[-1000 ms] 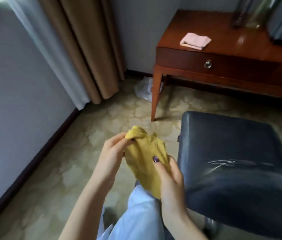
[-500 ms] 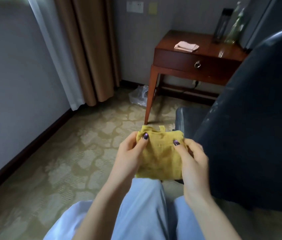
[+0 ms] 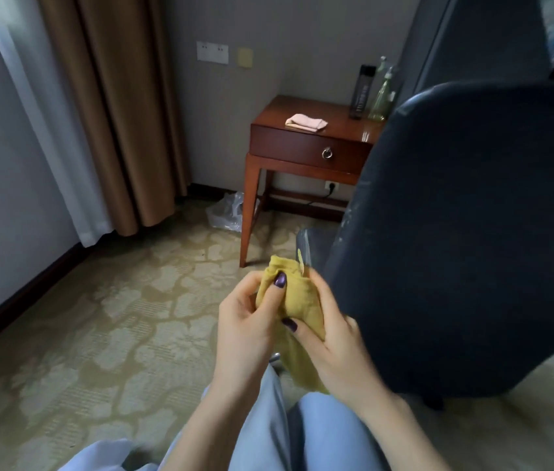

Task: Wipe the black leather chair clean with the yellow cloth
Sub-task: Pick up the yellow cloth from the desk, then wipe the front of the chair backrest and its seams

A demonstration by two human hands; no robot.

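The yellow cloth (image 3: 299, 304) is bunched between both hands in front of my lap. My left hand (image 3: 245, 321) pinches its left side with the thumb pressed on top. My right hand (image 3: 333, 345) grips the right side, fingers curled round the fabric, and a tail of cloth hangs below. The black leather chair (image 3: 472, 232) fills the right of the view, its tall backrest just right of my right hand; a corner of its seat (image 3: 306, 243) shows above the cloth. Pale smears mark the backrest's left edge.
A wooden side table (image 3: 306, 144) with one drawer stands against the far wall, carrying a folded pink cloth (image 3: 306, 122), a dark bottle (image 3: 362, 91) and a spray bottle (image 3: 382, 93). A plastic bag (image 3: 226, 212) lies on the patterned carpet by its leg. Brown curtains (image 3: 112, 113) hang at left.
The view has tilted upward, showing more wall and the chair's backrest. The cloth, spread flat between my hands half a second ago, is now gathered into a tighter bunch.
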